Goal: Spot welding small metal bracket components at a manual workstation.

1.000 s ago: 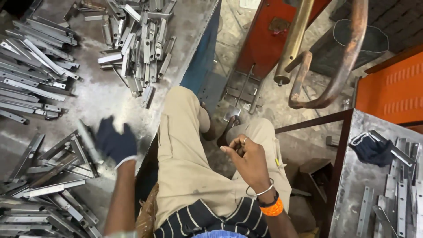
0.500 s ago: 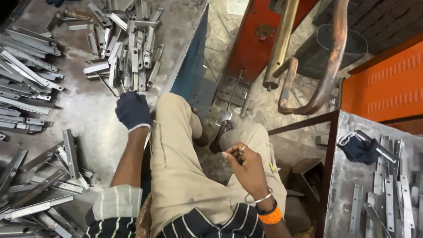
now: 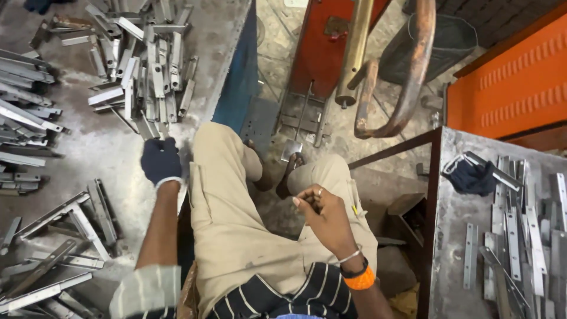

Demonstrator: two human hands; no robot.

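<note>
A small dark part, too small to identify, is pinched in the curled fingers of the bare right hand (image 3: 323,211), which is held above the lap with the wrist bent inward. Further out, the dark-gloved left hand (image 3: 160,160) is stretched forward — fingers loosely closed, nothing gripped — just short of the heap of short grey metal strips (image 3: 144,71) beyond it. A pick-up appears in hand; one strip must be singled out — and grasped cleanly.

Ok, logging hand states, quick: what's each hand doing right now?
Left hand: gloved, over the metal strips; grip cannot be told.
Right hand: bare, fingers curled; contents cannot be told.
</note>
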